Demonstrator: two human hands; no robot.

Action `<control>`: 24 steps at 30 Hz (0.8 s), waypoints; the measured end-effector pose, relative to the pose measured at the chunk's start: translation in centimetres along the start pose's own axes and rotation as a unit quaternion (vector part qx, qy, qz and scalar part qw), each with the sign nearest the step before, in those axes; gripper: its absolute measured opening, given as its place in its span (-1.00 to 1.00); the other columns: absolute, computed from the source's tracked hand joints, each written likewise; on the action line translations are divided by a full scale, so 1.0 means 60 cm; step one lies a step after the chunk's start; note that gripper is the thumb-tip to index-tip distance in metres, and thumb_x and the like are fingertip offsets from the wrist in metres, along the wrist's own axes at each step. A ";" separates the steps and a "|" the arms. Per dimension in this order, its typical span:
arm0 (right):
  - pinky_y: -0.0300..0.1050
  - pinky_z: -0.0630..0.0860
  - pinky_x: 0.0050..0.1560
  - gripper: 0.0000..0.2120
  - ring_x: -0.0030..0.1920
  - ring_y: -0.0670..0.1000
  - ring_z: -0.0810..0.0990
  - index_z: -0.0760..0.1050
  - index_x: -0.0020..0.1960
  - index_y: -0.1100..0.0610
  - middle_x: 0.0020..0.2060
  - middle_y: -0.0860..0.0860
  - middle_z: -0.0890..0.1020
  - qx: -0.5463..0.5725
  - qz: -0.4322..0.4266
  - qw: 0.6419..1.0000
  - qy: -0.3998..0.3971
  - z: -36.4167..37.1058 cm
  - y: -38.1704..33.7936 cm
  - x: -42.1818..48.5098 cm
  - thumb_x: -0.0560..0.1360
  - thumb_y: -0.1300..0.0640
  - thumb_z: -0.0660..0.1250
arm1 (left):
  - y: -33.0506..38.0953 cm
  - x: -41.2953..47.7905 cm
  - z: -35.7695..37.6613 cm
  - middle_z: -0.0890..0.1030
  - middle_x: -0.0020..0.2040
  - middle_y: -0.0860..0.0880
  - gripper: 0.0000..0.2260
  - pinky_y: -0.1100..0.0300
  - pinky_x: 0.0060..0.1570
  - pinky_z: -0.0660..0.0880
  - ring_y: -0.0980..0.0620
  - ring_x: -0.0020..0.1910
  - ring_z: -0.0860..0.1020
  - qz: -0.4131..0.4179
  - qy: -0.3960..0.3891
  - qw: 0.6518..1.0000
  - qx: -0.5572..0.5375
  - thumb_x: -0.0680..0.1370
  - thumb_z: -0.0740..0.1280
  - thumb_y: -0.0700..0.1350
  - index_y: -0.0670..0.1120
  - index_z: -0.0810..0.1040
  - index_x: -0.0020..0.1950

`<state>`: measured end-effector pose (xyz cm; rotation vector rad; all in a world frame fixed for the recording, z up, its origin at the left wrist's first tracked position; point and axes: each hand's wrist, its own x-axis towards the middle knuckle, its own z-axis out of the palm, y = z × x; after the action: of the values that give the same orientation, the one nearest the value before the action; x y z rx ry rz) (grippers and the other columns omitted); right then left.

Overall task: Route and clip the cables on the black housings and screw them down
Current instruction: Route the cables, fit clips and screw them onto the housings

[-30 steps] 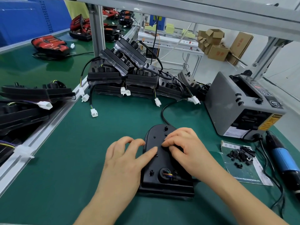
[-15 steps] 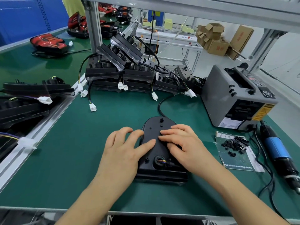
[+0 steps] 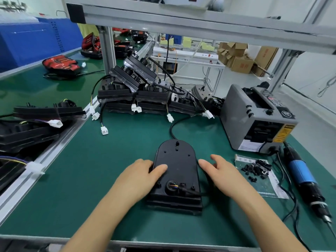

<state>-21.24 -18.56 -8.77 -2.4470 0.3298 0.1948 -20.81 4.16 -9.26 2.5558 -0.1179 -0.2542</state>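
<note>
Centre: black housing (image 3: pixel 177 166), left hand (image 3: pixel 138 179) resting on its edge, right hand (image 3: pixel 223 173) relaxed alongside. Right: clips (image 3: pixel 256 169), electric screwdriver (image 3: pixel 301 175), tape dispenser (image 3: pixel 254 113). Far: stacked housings (image 3: pixel 134 91).

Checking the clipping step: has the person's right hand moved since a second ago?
Yes. The right hand has left the top of the black round-ended plastic housing and sits beside its right edge, nearer the paper sheet of black clips.
</note>
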 end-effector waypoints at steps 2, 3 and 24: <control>0.03 0.45 0.24 -0.24 0.19 0.06 0.52 0.26 0.46 0.10 0.25 0.06 0.51 0.067 0.006 0.997 -0.030 0.004 -0.009 0.008 0.43 -0.36 0.20 | 0.005 -0.006 0.009 0.48 -0.09 0.06 -0.65 0.14 -0.02 0.44 0.09 -0.08 0.49 0.007 0.004 0.999 -0.042 0.53 0.12 0.27 0.03 0.50 -0.09; 0.02 0.48 0.20 -0.26 0.11 0.03 0.55 0.34 0.41 0.09 0.21 0.05 0.55 0.082 0.005 0.996 -0.039 0.005 -0.012 0.010 0.40 -0.38 0.22 | 0.007 -0.008 0.013 0.50 -0.07 0.07 -0.69 0.16 -0.02 0.44 0.11 -0.07 0.50 0.012 0.007 0.998 -0.069 0.54 0.15 0.24 0.05 0.52 -0.04; -0.07 0.62 -0.14 -0.67 -0.10 0.11 0.69 0.65 -0.01 0.08 -0.07 0.12 0.70 0.358 -0.120 0.905 -0.195 -0.052 -0.073 -0.023 0.33 -0.09 0.40 | 0.038 0.220 -0.034 0.45 0.17 -0.20 -0.74 -0.01 0.16 0.40 -0.21 0.18 0.48 0.029 0.011 0.997 -0.064 0.58 0.26 -0.08 -0.05 0.49 0.25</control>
<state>-21.12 -16.93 -3.46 -1.6479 -0.0785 0.3727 -7.56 1.50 -8.37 2.4227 -0.1622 -0.2036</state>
